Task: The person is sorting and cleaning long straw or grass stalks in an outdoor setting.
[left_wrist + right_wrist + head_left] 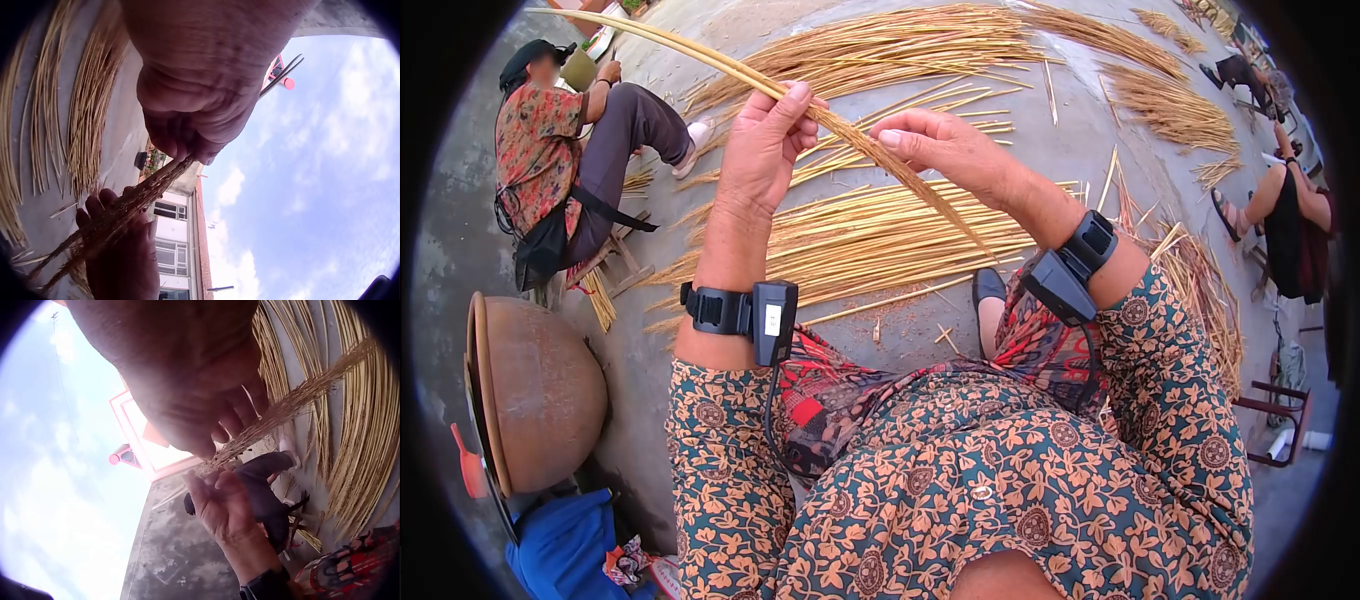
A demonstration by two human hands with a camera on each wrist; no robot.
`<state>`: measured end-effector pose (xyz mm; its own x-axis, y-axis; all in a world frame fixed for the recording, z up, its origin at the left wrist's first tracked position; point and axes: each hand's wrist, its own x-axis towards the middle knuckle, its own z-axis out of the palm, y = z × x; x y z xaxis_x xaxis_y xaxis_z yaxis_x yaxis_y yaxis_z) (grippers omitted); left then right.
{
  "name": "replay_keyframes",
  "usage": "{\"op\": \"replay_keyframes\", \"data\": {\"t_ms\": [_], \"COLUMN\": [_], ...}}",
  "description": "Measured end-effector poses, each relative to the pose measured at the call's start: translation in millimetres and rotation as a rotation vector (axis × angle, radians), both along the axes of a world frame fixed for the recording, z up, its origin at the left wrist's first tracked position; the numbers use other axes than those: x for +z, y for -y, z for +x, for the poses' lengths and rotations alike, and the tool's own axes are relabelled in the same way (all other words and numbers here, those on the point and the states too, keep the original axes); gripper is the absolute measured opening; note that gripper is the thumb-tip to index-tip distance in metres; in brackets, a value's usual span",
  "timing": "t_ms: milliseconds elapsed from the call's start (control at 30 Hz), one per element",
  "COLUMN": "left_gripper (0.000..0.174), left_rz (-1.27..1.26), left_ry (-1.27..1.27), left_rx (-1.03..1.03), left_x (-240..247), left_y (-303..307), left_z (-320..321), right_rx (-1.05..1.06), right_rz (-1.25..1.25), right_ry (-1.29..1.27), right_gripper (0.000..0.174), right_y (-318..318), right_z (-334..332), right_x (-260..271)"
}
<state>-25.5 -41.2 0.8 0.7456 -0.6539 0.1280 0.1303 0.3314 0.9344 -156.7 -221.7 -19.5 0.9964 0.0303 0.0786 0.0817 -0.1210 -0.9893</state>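
Observation:
My left hand (766, 150) pinches a small bunch of sorghum stalks (685, 45) between thumb and fingers, just where the canes meet the brushy heads. The pale canes run off to the upper left, while the brown seed heads (905, 180) slant down to the right. My right hand (965, 152) is beside those heads, its fingers loosely extended and fingertips right at the strands. In the right wrist view the heads (281, 412) pass along the fingertips of the right hand (181, 387). The left wrist view has the right hand (125, 259) partly behind the brush.
Rows of sorghum stalks (880, 240) lie on the concrete ground ahead, with more bundles (1175, 110) to the right. A large clay pot (540, 395) stands at left near a blue cloth (570, 545). A seated person (550, 150) is at upper left; others sit at far right.

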Motion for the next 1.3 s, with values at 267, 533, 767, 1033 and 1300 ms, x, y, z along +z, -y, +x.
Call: {"op": "replay_keyframes", "data": {"t_ms": [267,533,767,1033,1300], "left_gripper": [0.015,0.015,0.011,0.012,0.011], "left_rz": [0.029,0.059,0.014,0.038,0.033], "left_ry": [0.008,0.056,-0.024,-0.049,-0.04], "left_rx": [-0.007,-0.017,0.048,0.061,0.095], "left_x": [0.3,1.0,-1.8,-0.3,-2.5], "left_y": [11.4,14.5,16.4,12.7,12.5], "left_z": [-6.1,-10.1,-4.9,-3.1,-0.8], "right_rx": [-0.183,-0.29,-0.329,-0.13,-0.185], "right_rz": [-0.332,-0.492,-0.09,0.02,-0.346], "right_ry": [0.12,0.19,0.01,0.105,0.192], "right_gripper": [0.025,0.021,0.026,0.03,0.025], "right_y": [-10.2,-5.8,-4.3,-4.1,0.4], "right_z": [-0.2,2.1,4.8,5.0,7.9], "right_x": [15.1,13.9,14.2,3.6,0.6]}}
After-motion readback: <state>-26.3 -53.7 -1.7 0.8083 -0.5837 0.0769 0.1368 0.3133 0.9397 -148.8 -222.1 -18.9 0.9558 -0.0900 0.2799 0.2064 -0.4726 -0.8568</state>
